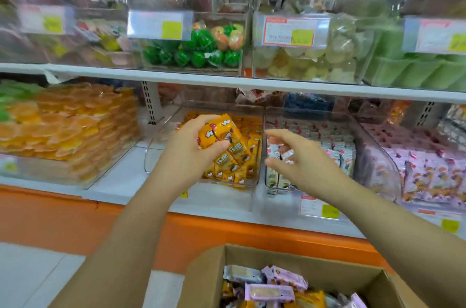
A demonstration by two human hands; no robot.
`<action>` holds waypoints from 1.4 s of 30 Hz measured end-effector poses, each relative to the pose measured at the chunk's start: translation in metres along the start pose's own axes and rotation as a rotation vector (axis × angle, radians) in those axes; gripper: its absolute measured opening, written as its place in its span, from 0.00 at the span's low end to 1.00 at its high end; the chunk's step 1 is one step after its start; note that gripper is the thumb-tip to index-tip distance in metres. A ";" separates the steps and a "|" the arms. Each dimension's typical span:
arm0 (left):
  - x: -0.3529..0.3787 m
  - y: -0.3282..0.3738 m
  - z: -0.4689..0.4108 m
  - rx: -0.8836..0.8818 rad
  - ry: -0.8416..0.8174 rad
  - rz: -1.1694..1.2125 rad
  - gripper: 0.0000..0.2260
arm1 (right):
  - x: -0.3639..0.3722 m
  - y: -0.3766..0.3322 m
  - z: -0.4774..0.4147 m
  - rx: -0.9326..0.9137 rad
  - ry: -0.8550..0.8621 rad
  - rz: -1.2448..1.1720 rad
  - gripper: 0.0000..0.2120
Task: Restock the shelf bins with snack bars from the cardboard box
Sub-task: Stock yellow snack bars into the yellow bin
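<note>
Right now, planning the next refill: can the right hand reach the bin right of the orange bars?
Probably yes: the right hand hovers over that bin, open-topped, nothing in between.

- cardboard box (pixel 254 256): brown corrugated cardboard, matt, slightly fibrous.
- orange-wrapped snack bars (pixel 224 136): printed plastic film, glossy, crinkled at the seams.
- lilac-wrapped bars (pixel 269 292): plastic film, soft sheen.
- clear bin (pixel 156 146): transparent hard plastic, smooth, reflective.
- shelf board (pixel 201 79): white, smooth, looks like painted metal.
- upright (pixel 151 103): grey slotted metal, matt.
- price label (pixel 290 31): paper behind a clear, glossy plastic holder.
- base panel (pixel 63 216): orange, smooth, faint sheen.
</note>
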State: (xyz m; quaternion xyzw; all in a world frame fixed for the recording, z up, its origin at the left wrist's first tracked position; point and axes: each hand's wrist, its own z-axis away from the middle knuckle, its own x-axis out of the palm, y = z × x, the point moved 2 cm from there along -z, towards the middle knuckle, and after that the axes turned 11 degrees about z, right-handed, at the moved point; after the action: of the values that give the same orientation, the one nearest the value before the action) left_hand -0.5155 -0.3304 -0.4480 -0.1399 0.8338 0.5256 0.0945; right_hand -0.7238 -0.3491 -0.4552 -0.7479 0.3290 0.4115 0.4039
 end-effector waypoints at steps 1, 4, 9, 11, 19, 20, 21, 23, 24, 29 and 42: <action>-0.003 -0.007 -0.009 -0.016 -0.018 -0.083 0.15 | 0.004 0.003 -0.006 0.021 -0.016 0.013 0.23; 0.004 -0.033 -0.034 -0.091 -0.154 -0.277 0.18 | 0.017 0.012 -0.019 0.038 -0.047 0.022 0.19; 0.027 -0.050 -0.071 -0.176 -0.346 -0.342 0.17 | 0.035 0.020 -0.032 0.044 -0.076 -0.006 0.17; 0.039 -0.057 -0.082 -0.228 -0.484 -0.390 0.18 | 0.039 0.023 -0.033 0.038 -0.076 -0.019 0.16; 0.066 -0.104 -0.086 -0.343 -0.680 -0.390 0.24 | 0.049 0.034 -0.037 -0.002 -0.048 -0.035 0.13; 0.066 -0.107 -0.084 -0.336 -0.658 -0.375 0.25 | 0.050 0.035 -0.039 -0.004 -0.042 -0.031 0.14; 0.067 -0.110 -0.083 -0.323 -0.637 -0.366 0.25 | 0.052 0.035 -0.040 -0.005 -0.035 -0.029 0.14; 0.069 -0.114 -0.081 -0.292 -0.608 -0.355 0.25 | 0.056 0.036 -0.042 -0.005 -0.017 -0.036 0.14; 0.071 -0.115 -0.079 -0.274 -0.606 -0.351 0.25 | 0.058 0.037 -0.043 -0.005 -0.007 -0.047 0.13; 0.076 -0.112 -0.077 -0.167 -0.663 -0.510 0.27 | 0.068 0.042 -0.036 -0.021 0.019 -0.116 0.13; 0.075 -0.122 -0.091 -0.240 -0.768 -0.375 0.18 | 0.074 0.042 -0.030 -0.041 0.007 -0.166 0.10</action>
State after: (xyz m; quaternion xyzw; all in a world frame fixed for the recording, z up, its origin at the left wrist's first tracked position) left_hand -0.5464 -0.4721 -0.5359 -0.0930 0.6316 0.6062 0.4744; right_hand -0.7152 -0.4068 -0.5244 -0.7821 0.2587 0.3807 0.4201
